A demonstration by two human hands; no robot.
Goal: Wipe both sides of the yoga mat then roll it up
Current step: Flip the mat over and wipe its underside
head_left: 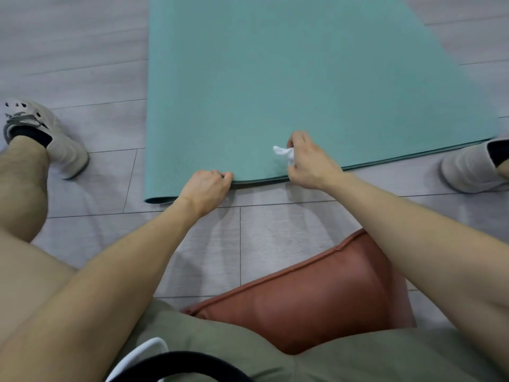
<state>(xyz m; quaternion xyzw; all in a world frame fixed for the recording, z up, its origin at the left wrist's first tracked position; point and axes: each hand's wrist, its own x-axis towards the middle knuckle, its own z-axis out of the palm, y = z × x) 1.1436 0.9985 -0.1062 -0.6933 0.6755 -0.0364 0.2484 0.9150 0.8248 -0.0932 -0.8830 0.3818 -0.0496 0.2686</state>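
Note:
A teal yoga mat (289, 78) lies flat on the grey floor and runs away from me out of the top of the view. Its near edge looks doubled, with a thin layer showing underneath. My left hand (205, 188) pinches that near edge with curled fingers. To its right, my right hand (309, 161) holds a small crumpled white wipe (282, 152) and also grips the near edge of the mat.
I sit on a reddish-brown cushion (316, 299). My feet in pale shoes rest on the floor, the left shoe (46, 136) left of the mat, the right shoe (473, 166) at the mat's near right corner. Grey plank floor (82, 51) surrounds the mat.

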